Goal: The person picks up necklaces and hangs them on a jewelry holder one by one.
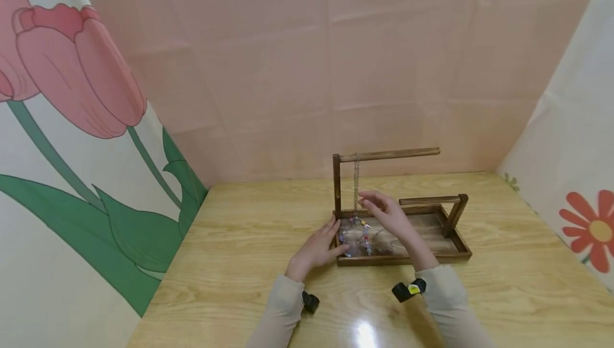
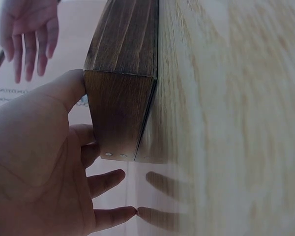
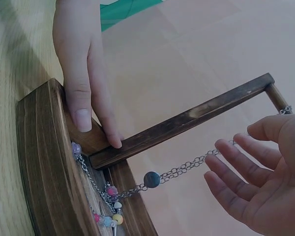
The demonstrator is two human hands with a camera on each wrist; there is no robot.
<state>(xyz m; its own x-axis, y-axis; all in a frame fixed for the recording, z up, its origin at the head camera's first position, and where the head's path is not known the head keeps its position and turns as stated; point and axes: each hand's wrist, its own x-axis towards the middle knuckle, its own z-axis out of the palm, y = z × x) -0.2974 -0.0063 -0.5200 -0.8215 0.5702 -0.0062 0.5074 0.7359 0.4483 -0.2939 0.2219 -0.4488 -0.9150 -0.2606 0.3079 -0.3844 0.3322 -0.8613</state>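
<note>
A wooden tray stand (image 1: 408, 261) sits on the table. My left hand (image 1: 314, 249) rests on its left end. There, the thumb reaches over the rim, and the outstretched ring and little fingers touch the table in the left wrist view. A silver chain necklace (image 1: 356, 177) hangs from the tall upper bar (image 1: 403, 154), its lower end among the beads in the tray. My right hand (image 1: 387, 215) is beside the chain, fingers loosely spread with nothing gripped. On the chain is a dark round disc (image 3: 152, 180). Beaded jewellery (image 1: 367, 245) with coloured beads lies in the tray's left part.
A shorter post with a lower bar (image 1: 429, 200) stands at the tray's right end. The wood-grain table (image 1: 240, 241) meets a pink cloth backdrop (image 1: 268, 97) behind. Flower-printed panels stand on both sides.
</note>
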